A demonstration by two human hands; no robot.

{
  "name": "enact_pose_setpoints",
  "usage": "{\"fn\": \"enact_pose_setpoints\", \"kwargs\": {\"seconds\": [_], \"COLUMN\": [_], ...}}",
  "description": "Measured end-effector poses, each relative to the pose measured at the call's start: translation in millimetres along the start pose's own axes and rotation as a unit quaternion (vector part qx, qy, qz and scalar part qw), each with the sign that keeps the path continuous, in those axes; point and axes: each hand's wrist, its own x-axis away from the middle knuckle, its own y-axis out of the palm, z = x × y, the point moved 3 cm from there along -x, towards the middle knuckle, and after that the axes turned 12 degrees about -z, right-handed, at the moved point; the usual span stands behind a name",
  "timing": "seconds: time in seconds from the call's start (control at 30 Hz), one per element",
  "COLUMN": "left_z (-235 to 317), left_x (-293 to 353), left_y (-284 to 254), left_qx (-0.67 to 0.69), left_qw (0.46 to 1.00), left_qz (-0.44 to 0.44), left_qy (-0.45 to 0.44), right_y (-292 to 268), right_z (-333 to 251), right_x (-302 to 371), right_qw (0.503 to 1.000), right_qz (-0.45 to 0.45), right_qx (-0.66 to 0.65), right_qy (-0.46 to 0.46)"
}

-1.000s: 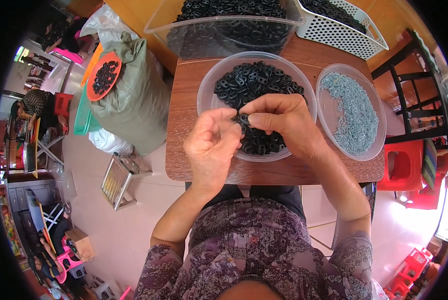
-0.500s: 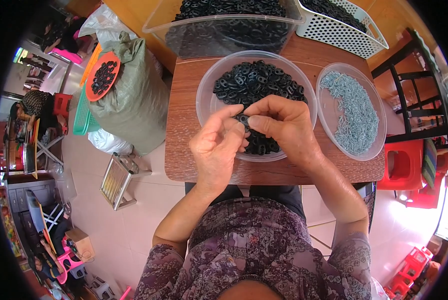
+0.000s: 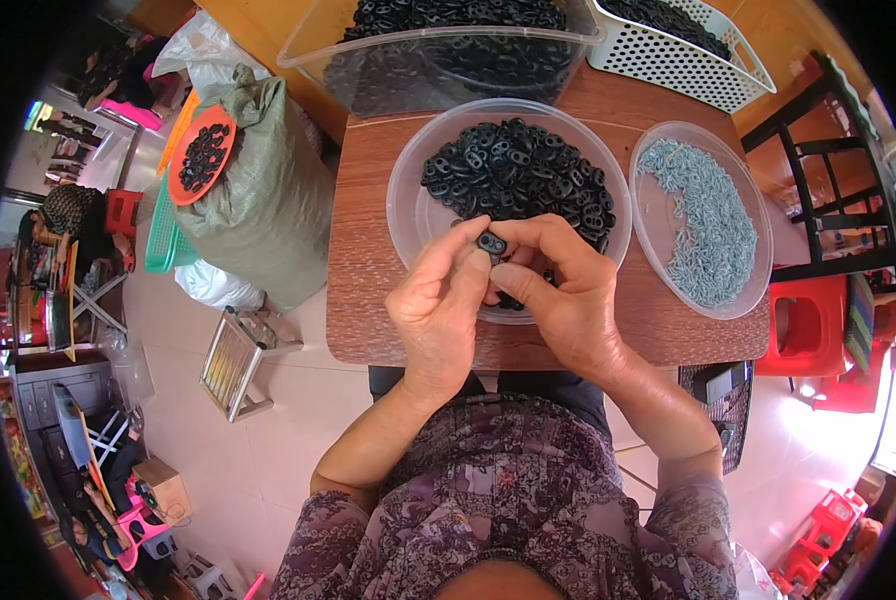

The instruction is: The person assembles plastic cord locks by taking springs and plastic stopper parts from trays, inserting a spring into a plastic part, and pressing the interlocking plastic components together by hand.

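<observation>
My left hand (image 3: 434,312) pinches a small black oval piece with two holes (image 3: 490,242) between thumb and forefinger. On the other side, my right hand (image 3: 574,296) is closed, its forefinger touching the piece and its thumb just below. Whether a smaller part sits between the right fingers is hidden. Both hands are over the near side of a round clear plastic bowl (image 3: 415,212). A heap of similar black two-hole pieces (image 3: 520,168) fills much of it. Right of the bowl, a round clear tray (image 3: 661,212) carries many tiny pale blue-grey slender parts (image 3: 716,235).
At the table's (image 3: 358,300) back stand a clear bin (image 3: 448,80) and a white perforated basket (image 3: 668,80), both with black pieces. To the left, an orange plate (image 3: 225,160) rests on a stuffed sack (image 3: 268,210). A metal-framed stool (image 3: 236,362) and red stools (image 3: 806,325) flank the table.
The black piece has turned so its two-hole face shows more plainly. My right hand has come slightly lower and left, its thumb dropping away from the piece's face.
</observation>
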Motion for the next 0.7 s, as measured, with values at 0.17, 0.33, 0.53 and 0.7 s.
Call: {"fn": "enact_pose_setpoints", "kwargs": {"seconds": [0.17,0.33,0.53,0.7], "left_z": [-0.2,1.1,0.4,2.1], "left_x": [0.9,2.1,4.6,2.3], "left_y": [1.2,0.0,-4.4,-5.4], "left_qx": [0.027,0.055,0.056,0.028], "left_qw": [0.999,0.998,0.997,0.996], "left_qz": [-0.017,-0.022,-0.052,-0.085], "left_qy": [0.005,-0.010,0.010,0.026], "right_y": [0.2,1.5,-0.9,-0.9], "right_z": [-4.7,-3.9,-6.6,-4.0], "right_x": [3.6,5.1,5.3,6.6], "right_qw": [0.999,1.000,0.991,0.990], "right_qz": [0.026,0.028,0.040,0.052], "right_qx": [0.029,0.004,0.089,0.080], "right_qy": [-0.009,-0.005,-0.087,-0.105]}}
